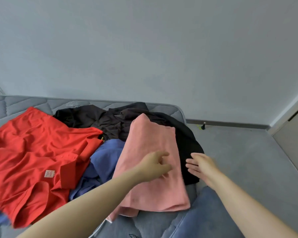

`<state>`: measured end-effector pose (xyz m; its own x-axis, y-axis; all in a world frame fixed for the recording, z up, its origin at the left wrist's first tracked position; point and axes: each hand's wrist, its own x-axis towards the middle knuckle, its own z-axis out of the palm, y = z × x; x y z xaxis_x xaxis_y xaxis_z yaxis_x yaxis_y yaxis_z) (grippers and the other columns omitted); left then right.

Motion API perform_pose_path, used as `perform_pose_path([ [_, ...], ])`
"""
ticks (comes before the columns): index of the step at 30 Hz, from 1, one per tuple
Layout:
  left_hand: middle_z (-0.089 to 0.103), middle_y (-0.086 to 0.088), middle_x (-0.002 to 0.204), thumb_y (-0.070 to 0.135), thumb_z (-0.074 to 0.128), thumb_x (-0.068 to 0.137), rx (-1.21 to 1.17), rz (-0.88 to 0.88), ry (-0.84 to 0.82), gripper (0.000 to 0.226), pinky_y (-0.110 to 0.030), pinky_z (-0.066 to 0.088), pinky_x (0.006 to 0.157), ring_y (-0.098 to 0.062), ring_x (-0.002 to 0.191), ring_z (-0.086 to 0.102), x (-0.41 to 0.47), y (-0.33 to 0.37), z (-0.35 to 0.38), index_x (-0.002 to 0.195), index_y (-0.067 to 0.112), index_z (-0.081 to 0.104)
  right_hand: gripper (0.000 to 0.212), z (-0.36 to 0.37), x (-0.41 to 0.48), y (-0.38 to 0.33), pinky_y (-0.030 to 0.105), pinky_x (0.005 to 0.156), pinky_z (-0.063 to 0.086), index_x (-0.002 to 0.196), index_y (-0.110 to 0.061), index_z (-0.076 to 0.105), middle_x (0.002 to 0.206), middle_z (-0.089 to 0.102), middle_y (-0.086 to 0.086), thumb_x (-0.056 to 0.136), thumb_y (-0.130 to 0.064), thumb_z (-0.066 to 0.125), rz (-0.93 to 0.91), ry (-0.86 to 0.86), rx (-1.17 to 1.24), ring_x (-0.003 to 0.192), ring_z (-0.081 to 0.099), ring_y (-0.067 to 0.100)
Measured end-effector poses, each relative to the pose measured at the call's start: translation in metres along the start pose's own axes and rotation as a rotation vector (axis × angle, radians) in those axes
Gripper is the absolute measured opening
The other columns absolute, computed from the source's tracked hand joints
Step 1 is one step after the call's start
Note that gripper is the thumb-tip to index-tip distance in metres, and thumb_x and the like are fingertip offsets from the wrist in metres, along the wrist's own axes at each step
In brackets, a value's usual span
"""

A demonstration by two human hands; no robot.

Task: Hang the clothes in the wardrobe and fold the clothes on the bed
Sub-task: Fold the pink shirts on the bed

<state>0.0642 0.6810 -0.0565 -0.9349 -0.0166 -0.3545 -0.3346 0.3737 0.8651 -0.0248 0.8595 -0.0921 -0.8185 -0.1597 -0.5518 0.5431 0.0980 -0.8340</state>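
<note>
I see the pink garment (151,138) folded into a long rectangle on the quilted grey bed (24,103). My left grip (155,166) rests released on it; my right grip (202,166) hovers released beside it, over crumpled black clothes (110,121). A smooth red polo (33,152) lies left.

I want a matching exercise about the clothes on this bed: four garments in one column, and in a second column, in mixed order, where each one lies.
Column one
1. red shirt
2. pink garment
3. blue garment
4. dark clothes

Column two
A. under the left hand
B. farthest back, crumpled
C. spread out at the left side
D. partly hidden between the red one and the pink one

Pairs: 1-C, 2-A, 3-D, 4-B
</note>
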Motion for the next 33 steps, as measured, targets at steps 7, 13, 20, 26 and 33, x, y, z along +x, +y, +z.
perform_pose_path([
  [7,0.057,0.002,0.085,0.028,0.061,0.079,0.475,0.097,0.565,0.016,-0.040,0.048,0.079,-0.019,0.083,0.054,-0.010,-0.068,-0.039,0.089,0.015,0.063,0.032,0.021,0.020,0.029,0.035,0.092,0.052,0.126,-0.014,0.054,0.127,0.059,0.009,0.097,-0.028,0.055,-0.009,-0.098,-0.352,0.111,0.059,0.024],
  [13,0.059,0.005,0.098,0.038,0.068,0.085,0.102,-0.167,0.685,0.032,-0.031,0.043,0.079,-0.018,0.095,0.058,0.006,-0.094,-0.068,0.108,0.019,0.056,0.063,0.056,0.039,0.013,0.025,0.089,0.044,0.148,-0.015,0.032,0.143,0.041,0.006,0.093,-0.032,0.058,-0.258,0.012,-0.647,0.120,0.052,0.020],
  [20,0.059,0.005,0.089,0.060,0.066,0.078,0.160,-0.328,0.452,0.050,-0.028,0.041,0.069,-0.011,0.081,0.055,0.068,-0.082,-0.093,0.094,0.013,0.056,0.056,0.104,0.072,-0.047,0.038,0.112,0.029,0.140,-0.013,0.043,0.143,0.045,0.002,0.094,-0.043,0.052,-0.712,-0.026,-0.955,0.134,0.038,0.021],
  [26,0.066,0.005,0.086,0.063,0.072,0.070,0.033,-0.308,0.457,0.049,-0.020,0.042,0.061,-0.008,0.079,0.061,0.069,-0.103,-0.093,0.088,0.020,0.060,0.053,0.164,0.090,-0.098,0.031,0.077,0.043,0.079,-0.021,0.058,0.092,0.063,-0.006,0.087,-0.070,0.040,-0.547,-0.268,-1.056,0.096,0.059,0.022],
  [33,0.067,0.010,0.087,0.061,0.077,0.066,-0.092,-0.283,0.455,0.045,-0.017,0.043,0.060,-0.005,0.080,0.062,0.069,-0.112,-0.089,0.090,0.027,0.061,0.079,0.193,0.106,-0.113,0.038,0.088,0.044,0.128,-0.016,0.056,0.133,0.055,0.007,0.072,-0.072,0.056,-0.218,-0.230,-1.455,0.118,0.054,0.031],
])
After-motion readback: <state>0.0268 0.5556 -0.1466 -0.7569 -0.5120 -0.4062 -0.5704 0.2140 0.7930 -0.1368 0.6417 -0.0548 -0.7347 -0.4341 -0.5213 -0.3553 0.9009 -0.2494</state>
